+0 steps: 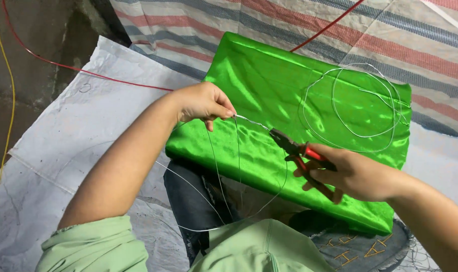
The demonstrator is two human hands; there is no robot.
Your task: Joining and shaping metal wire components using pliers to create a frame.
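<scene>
Left hand [204, 103] pinches thin silvery wire [249, 122]; right hand [352, 174] fingers clamp red-handled pliers [294, 148] biting that wire, above glossy green satin cloth [269, 85].

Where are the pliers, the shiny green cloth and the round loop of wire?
pliers [289, 147], head view, on the dark jaws' base just ahead of the red handles
shiny green cloth [269, 85], head view, on its bare upper middle
round loop of wire [334, 108], head view, on the inner loop's left strand
</scene>
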